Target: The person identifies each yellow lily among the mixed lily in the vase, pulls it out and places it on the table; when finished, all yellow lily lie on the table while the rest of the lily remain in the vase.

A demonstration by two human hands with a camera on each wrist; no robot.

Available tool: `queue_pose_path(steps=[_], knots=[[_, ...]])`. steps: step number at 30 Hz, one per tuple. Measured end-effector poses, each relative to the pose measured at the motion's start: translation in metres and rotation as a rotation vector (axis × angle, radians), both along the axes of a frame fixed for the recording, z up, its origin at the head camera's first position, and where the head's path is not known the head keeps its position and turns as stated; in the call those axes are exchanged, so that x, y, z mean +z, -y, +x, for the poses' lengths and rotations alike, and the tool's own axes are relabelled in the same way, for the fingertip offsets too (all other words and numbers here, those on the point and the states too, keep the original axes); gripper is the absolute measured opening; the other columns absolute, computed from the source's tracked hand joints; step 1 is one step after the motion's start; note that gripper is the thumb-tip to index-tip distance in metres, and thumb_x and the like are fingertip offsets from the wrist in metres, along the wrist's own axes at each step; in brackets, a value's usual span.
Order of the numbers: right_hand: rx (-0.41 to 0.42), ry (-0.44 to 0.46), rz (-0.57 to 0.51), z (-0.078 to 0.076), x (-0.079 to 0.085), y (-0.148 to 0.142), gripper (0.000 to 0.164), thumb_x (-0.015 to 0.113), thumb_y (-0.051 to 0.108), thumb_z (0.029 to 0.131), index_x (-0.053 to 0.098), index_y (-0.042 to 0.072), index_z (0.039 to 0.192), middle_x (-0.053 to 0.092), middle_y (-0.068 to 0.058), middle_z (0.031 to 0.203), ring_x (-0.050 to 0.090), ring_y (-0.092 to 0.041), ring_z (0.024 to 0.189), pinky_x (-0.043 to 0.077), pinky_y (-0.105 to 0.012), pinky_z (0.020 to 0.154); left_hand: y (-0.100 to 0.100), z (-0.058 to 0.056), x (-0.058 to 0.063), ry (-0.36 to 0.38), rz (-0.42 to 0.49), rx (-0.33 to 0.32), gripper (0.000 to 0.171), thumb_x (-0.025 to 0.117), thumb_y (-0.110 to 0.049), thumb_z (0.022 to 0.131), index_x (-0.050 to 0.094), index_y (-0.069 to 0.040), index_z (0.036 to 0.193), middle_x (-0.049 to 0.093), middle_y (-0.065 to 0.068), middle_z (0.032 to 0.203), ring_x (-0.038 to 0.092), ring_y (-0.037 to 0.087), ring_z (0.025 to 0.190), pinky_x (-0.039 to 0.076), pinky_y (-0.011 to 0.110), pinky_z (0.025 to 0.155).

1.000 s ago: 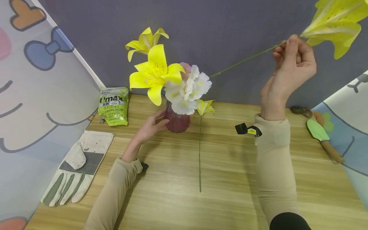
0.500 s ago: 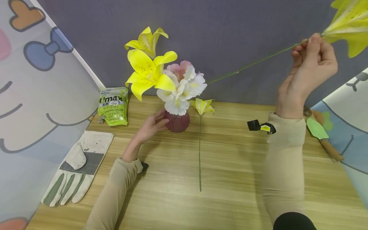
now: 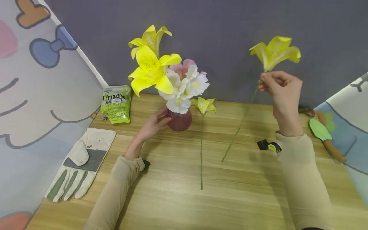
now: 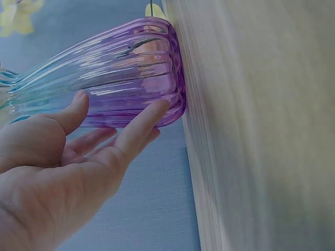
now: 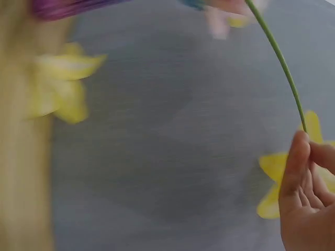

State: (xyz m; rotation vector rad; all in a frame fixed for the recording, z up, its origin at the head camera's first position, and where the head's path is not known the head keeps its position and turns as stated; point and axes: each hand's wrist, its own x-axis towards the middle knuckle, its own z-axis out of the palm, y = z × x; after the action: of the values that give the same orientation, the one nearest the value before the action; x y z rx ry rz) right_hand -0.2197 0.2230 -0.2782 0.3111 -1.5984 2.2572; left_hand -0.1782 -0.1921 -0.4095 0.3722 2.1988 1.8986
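My right hand (image 3: 286, 95) pinches the green stem of a yellow lily (image 3: 274, 53) just below its bloom. The stem slants down to the left. At the vase's left side, my left hand (image 3: 150, 127) touches the ribbed purple glass vase (image 3: 179, 120); in the left wrist view, its thumb and extended fingers lie against the vase (image 4: 120, 68). Two yellow lilies, one in front (image 3: 149, 71), and white and pink ruffled flowers (image 3: 184, 89) rise from the vase. Another yellow lily (image 3: 203, 106) lies just right of it, stem towards me.
A green-and-white bag (image 3: 116, 105) stands at the back left. Nearer on the left lies a white and grey work glove (image 3: 81, 163). A green trowel with a wooden handle (image 3: 320, 129) is at the right edge, near a dark object (image 3: 306, 111). A grey wall backs the wooden table.
My right hand has swung the lily from the far upper right down and to the left; its bloom now points up and its stem hangs lower. My left hand stays at the vase.
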Motion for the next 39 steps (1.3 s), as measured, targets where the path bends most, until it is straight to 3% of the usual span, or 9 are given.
queue_pose_path(steps=[6,10,15,19,29,39], knots=[[0.084,0.232,0.504,0.0,-0.046,-0.012,0.028,0.077,0.011,0.101,0.073,-0.014,0.112,0.079,-0.007,0.087,0.074,-0.014,0.071,0.067,-0.025,0.067,-0.003,-0.001,0.0,-0.009,0.003,-0.013,0.061,0.049,0.001,0.113,0.02,0.008,0.166,0.03,0.034,0.167,0.047,0.048,0.145,0.057,0.046,0.11],[0.158,0.326,0.707,-0.009,-0.073,-0.017,0.032,0.068,0.008,0.107,0.066,-0.02,0.12,0.079,-0.002,0.087,0.075,-0.009,0.072,0.068,-0.025,0.071,-0.002,0.0,0.0,-0.02,0.006,-0.013,0.06,0.048,0.001,0.113,0.02,0.009,0.166,0.03,0.034,0.166,0.045,0.048,0.146,0.057,0.045,0.11],[0.257,0.381,0.763,-0.02,-0.099,-0.017,0.031,0.064,-0.002,0.106,0.061,-0.029,0.121,0.079,-0.016,0.09,0.075,-0.007,0.07,0.069,-0.028,0.073,0.0,0.0,0.001,-0.031,-0.008,-0.011,0.059,0.047,0.001,0.113,0.02,0.01,0.165,0.03,0.035,0.166,0.044,0.049,0.147,0.056,0.046,0.111],[0.285,0.406,0.778,-0.026,-0.11,-0.014,0.028,0.065,-0.006,0.104,0.061,-0.03,0.119,0.077,-0.026,0.093,0.074,-0.007,0.067,0.069,-0.029,0.071,0.0,0.0,0.001,-0.027,-0.016,-0.016,0.06,0.047,0.0,0.114,0.019,0.01,0.166,0.03,0.033,0.167,0.043,0.048,0.148,0.056,0.045,0.111],[0.336,0.417,0.858,-0.033,-0.121,-0.011,0.024,0.065,-0.008,0.104,0.063,-0.029,0.116,0.075,-0.031,0.093,0.073,-0.008,0.066,0.068,-0.027,0.069,-0.003,0.001,0.001,-0.031,-0.032,-0.024,0.059,0.048,-0.003,0.114,0.021,0.008,0.166,0.031,0.032,0.167,0.044,0.046,0.147,0.057,0.043,0.11],[0.341,0.418,0.796,-0.035,-0.121,-0.014,0.028,0.062,-0.004,0.107,0.06,-0.029,0.12,0.076,-0.023,0.093,0.072,-0.007,0.071,0.069,-0.027,0.074,-0.002,0.001,0.0,-0.026,-0.038,-0.02,0.059,0.048,-0.002,0.114,0.021,0.008,0.166,0.031,0.031,0.167,0.043,0.046,0.148,0.056,0.044,0.111]])
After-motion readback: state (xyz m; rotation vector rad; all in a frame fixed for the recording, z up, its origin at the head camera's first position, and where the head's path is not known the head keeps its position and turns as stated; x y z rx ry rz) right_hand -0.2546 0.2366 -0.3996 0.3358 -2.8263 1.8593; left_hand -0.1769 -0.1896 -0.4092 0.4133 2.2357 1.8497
